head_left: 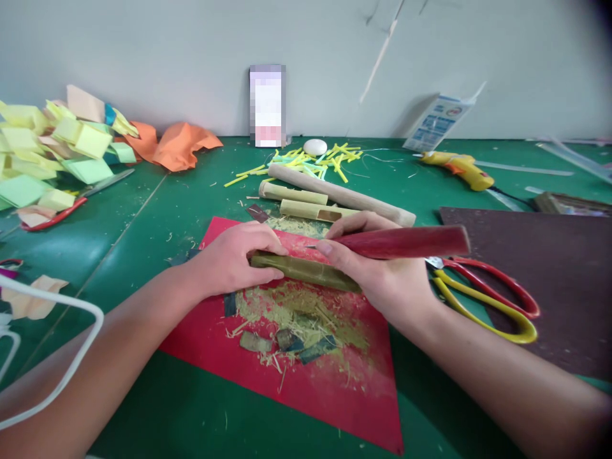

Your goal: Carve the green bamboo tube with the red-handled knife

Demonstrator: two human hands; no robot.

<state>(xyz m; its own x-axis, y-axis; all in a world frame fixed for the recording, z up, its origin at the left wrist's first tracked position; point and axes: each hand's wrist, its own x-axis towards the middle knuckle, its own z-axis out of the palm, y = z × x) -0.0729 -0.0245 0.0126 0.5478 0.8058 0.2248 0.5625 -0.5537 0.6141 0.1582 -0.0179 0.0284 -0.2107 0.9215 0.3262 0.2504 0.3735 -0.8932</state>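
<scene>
My left hand (234, 258) is closed round the left end of an olive-green bamboo tube (308, 271), thumb on the near side. The tube lies low over a red sheet (335, 408). In my right hand (382, 274) is a carving tool (406, 243) with a thick red handle, its thin metal tip pointing left above the tube. My right palm hides the tube's right end. Bamboo shavings (306, 306) and several cut green bamboo chips (255, 342) lie on the sheet just in front of the tube.
Behind my hands lie two pale cut bamboo pieces (294, 192) and a wooden rod (344, 191). Scissors (488, 296) and a yellow glue gun (459, 169) sit right. Folded papers (71, 140) are piled left. A phone (268, 105) leans on the wall.
</scene>
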